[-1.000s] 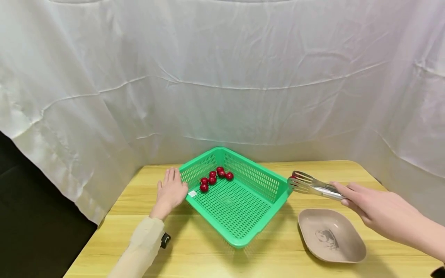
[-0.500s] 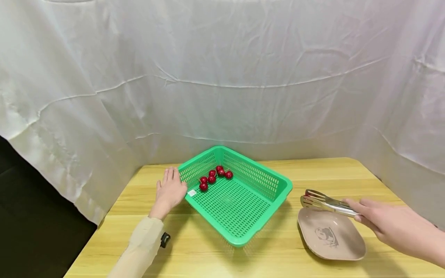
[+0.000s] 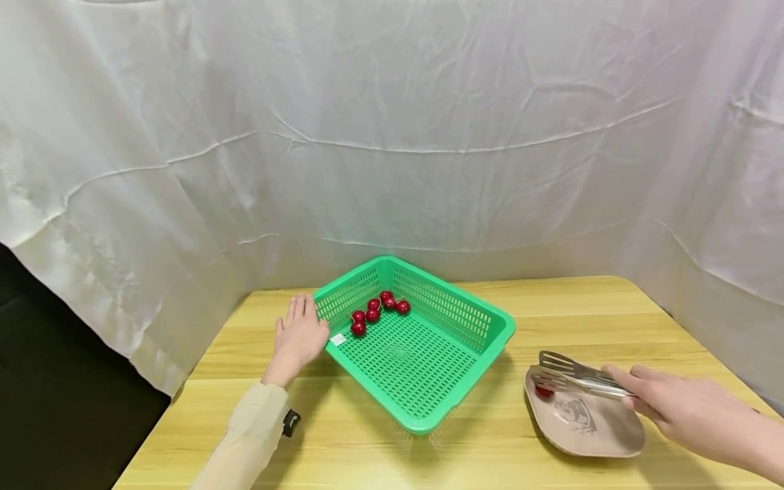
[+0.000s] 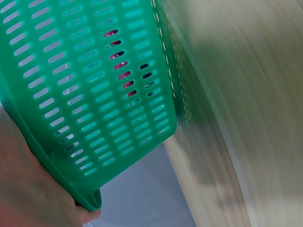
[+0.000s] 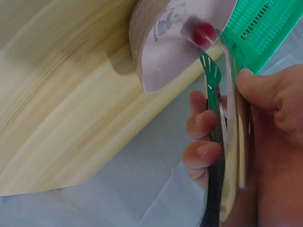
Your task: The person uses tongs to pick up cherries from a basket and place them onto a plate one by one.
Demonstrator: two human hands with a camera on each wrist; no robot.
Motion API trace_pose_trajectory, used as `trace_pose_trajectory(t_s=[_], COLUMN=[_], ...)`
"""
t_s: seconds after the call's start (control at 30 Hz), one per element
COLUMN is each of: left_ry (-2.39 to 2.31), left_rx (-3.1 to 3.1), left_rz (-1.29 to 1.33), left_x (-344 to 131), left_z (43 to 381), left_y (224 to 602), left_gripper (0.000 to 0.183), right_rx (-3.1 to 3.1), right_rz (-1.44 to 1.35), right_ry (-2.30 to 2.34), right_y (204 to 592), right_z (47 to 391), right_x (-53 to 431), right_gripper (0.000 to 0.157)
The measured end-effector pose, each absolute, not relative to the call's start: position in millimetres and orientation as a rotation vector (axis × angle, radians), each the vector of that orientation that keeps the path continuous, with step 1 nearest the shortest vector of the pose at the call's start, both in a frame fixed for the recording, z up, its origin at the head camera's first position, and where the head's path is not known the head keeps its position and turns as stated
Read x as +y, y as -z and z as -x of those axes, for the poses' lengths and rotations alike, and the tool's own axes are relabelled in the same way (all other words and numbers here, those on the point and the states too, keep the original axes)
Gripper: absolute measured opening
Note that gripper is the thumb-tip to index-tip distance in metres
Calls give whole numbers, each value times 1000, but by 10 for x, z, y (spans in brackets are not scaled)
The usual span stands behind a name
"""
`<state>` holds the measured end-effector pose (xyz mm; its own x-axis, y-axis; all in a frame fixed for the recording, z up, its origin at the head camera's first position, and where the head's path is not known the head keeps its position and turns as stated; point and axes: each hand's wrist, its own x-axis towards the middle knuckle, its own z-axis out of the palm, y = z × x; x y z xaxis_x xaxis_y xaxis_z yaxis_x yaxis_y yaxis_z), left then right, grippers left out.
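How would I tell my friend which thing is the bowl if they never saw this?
Start at the wooden table and look right of the big green basket. Under the tongs in the person's right hand sits a pinkish-beige bowl with rounded corners. Unlike the holey basket, it has solid sides and a grey panda printed inside.

Table point(image 3: 214, 435): pale yellow wood grain, the far corners rounded. White cloth point(image 3: 392, 129): hangs behind the far edge and along both sides — slightly glossy, creased throughout, with one long, sagging horizontal line running across it. On the left side the hem slants downward; below it lies a black area point(image 3: 55, 361), nature undetermined. The right wrist view shows blue-grey material point(image 5: 128, 198) beyond the table edge — fabric-like, lightly creased.
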<state>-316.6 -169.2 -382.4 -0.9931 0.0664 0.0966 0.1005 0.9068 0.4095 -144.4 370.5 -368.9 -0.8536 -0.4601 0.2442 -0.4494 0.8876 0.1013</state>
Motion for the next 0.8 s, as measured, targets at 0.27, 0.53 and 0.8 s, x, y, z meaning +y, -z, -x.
trace_pose_trajectory(t_s=[0.27,0.53,0.8], left_ry=[650,656,659], left_rx=[-2988,-2985,-2982], left_rz=[140,137,134], left_x=[-1702,-1703,-1703], left_z=[3168,3172,3171], left_y=[3823,3830,3832], left_gripper=[68,68,68], right_rx=[-2784,-2825,-2779], right_rz=[-614,-447,-405], right_ry=[52,27,-28], right_y=[3644,3455,3272], right_z=[1455,1464,1554], right_x=[3747,3720,3709], right_gripper=[44,39,39])
